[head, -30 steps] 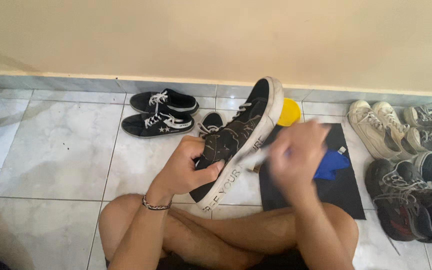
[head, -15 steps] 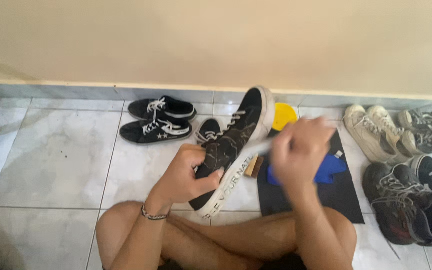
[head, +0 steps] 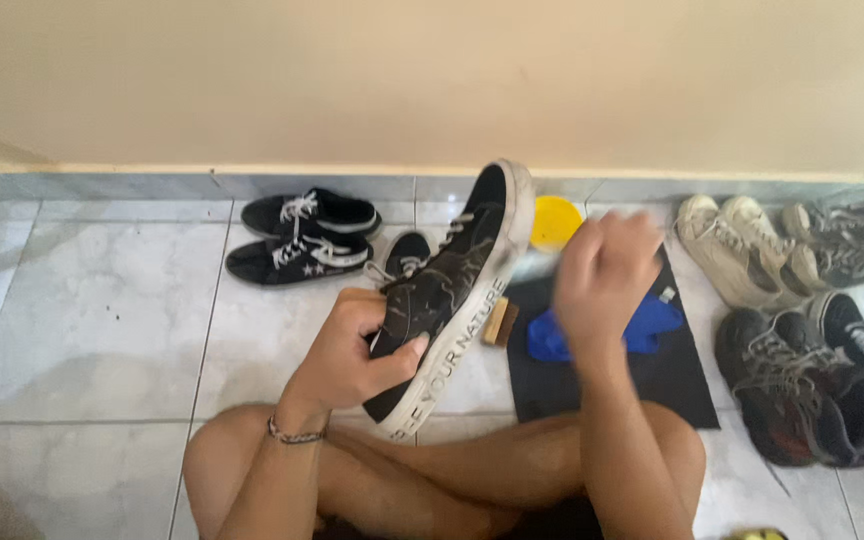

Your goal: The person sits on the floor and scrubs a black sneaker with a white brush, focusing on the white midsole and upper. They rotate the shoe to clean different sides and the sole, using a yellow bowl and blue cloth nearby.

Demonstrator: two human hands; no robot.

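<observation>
On the left of the tiled floor [head: 102, 320] I see a pair of black sneakers with white laces [head: 302, 235] lying near the wall. My left hand [head: 352, 350] is closed around a black sneaker with a white sole [head: 452, 290], raised and tilted over my crossed legs. My right hand [head: 602, 275] is blurred beside its toe; I cannot tell what it grips. Under it lie a black mat [head: 672, 375], a blue cloth [head: 552, 340] and a yellow lid [head: 555, 220]. Worn shoes [head: 802, 330] stand at right.

Black sneaker pair [head: 304, 237]; yellow lid, perhaps [head: 555, 221]; worn boots [head: 802, 385].
</observation>
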